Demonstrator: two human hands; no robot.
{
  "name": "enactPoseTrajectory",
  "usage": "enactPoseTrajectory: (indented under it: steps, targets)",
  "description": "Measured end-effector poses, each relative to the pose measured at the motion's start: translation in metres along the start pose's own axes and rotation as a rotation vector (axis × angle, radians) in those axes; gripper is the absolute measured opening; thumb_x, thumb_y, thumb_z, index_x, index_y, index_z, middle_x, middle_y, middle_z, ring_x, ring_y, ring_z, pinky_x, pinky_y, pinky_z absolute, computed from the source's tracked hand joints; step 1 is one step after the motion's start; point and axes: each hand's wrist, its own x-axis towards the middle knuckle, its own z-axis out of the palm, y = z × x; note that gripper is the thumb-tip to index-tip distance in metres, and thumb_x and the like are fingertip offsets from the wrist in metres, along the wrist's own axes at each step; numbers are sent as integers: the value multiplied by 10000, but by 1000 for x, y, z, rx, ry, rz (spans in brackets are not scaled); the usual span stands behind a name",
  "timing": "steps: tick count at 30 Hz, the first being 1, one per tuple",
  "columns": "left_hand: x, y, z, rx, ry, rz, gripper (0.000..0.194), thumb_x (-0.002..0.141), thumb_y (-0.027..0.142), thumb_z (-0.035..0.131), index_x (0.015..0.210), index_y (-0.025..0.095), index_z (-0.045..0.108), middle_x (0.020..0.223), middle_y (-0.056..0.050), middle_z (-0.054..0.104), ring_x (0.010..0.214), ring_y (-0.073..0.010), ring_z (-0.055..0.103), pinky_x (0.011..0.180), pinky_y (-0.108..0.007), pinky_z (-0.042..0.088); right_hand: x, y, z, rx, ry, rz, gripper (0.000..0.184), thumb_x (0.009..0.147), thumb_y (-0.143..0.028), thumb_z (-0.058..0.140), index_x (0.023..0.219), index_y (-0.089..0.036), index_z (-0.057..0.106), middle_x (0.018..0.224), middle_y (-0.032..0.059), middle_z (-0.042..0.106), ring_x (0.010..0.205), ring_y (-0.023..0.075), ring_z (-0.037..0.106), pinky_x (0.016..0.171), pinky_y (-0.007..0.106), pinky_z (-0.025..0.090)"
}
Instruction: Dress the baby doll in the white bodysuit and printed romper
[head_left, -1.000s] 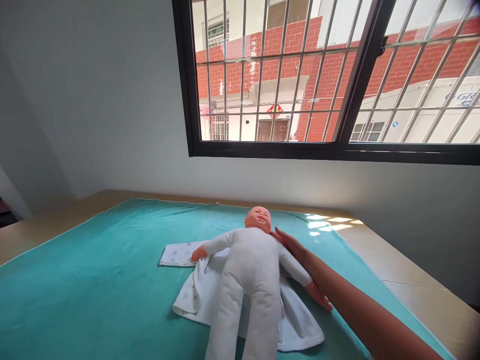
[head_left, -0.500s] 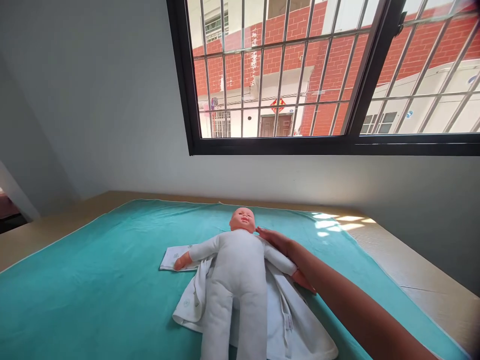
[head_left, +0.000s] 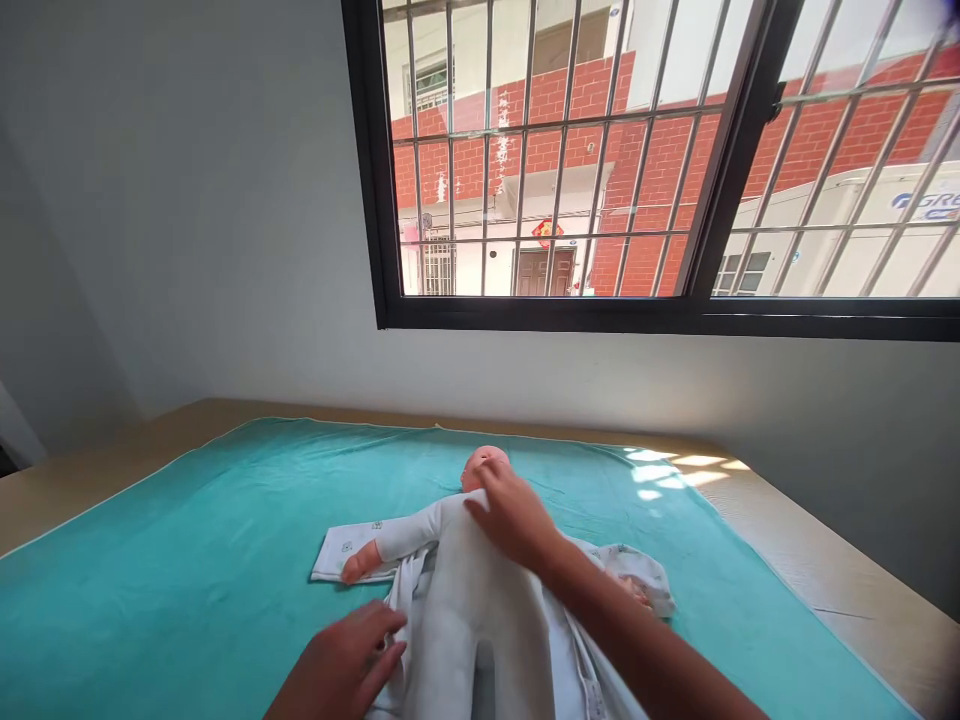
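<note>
Doll (head_left: 469,570) face-up on white baby top (head_left: 574,670) over turquoise cloth (head_left: 187,560); right hand (head_left: 517,515) across its neck and upper chest, thumb and fingers parted; left hand (head_left: 341,655) half spread beside the top, contact unclear.

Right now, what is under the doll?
A white garment is spread under the doll, on the teal sheet, its edges showing at both sides. What the doll's body covers cannot be seen.
</note>
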Motion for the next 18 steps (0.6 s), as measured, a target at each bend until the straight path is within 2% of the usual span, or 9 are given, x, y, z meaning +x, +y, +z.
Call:
enactPoseTrajectory:
  steps: [2, 4, 6, 9, 11, 14, 18]
  targets:
    - [45, -8, 2, 99, 16, 114, 327, 946, 333, 375, 958, 292, 698, 974, -10, 734, 967, -217, 656, 852, -302, 475, 3, -29, 20, -89, -68, -163, 276, 847, -284, 592, 1105, -187, 589, 1202, 136, 596, 1109, 282, 550, 952, 400, 422]
    - [75, -12, 9, 194, 19, 148, 360, 957, 340, 344, 934, 267, 695, 945, -34, 741, 918, -242, 666, 805, -333, 461, 14, -44, 38, -161, -189, -202, 314, 827, -328, 617, 1104, -181, 594, 1159, 133, 625, 1077, 294, 580, 926, 411, 443]
    - [89, -15, 18, 261, 49, 139, 382, 961, 376, 335, 902, 258, 693, 905, -53, 742, 868, -255, 673, 757, -347, 448, 30, -48, 52, -228, -357, -213, 354, 824, -353, 611, 1137, -188, 597, 1128, 127, 650, 1034, 303, 613, 894, 426, 460]
    - [91, -21, 32, 303, 132, 108, 337, 938, 392, 389, 877, 265, 695, 886, -65, 739, 881, -264, 667, 777, -362, 432, 53, -47, 66, -286, -545, -252, 351, 831, -360, 586, 1164, -254, 623, 1083, 104, 683, 956, 315, 650, 814, 444, 485]
    - [90, -26, 38, 290, 153, 87, 310, 928, 385, 412, 857, 274, 694, 887, -56, 742, 884, -260, 666, 809, -366, 427, 60, -46, 72, -298, -561, -246, 309, 822, -364, 591, 1108, -276, 667, 1001, 94, 705, 871, 316, 664, 735, 431, 495]
    - [92, -30, 38, 224, 139, 80, 295, 934, 389, 410, 873, 280, 678, 928, -40, 746, 930, -252, 667, 825, -341, 433, 60, -44, 71, -271, -514, -206, 281, 800, -392, 621, 1052, -301, 707, 891, 64, 712, 759, 275, 660, 649, 364, 481]
    - [97, -31, 27, 137, 46, 9, 317, 951, 401, 368, 959, 244, 643, 1021, -67, 732, 976, -258, 669, 777, -319, 448, 47, -36, 52, -100, -349, -127, 403, 798, -405, 630, 1195, -342, 668, 975, 54, 699, 791, 260, 646, 637, 329, 435]
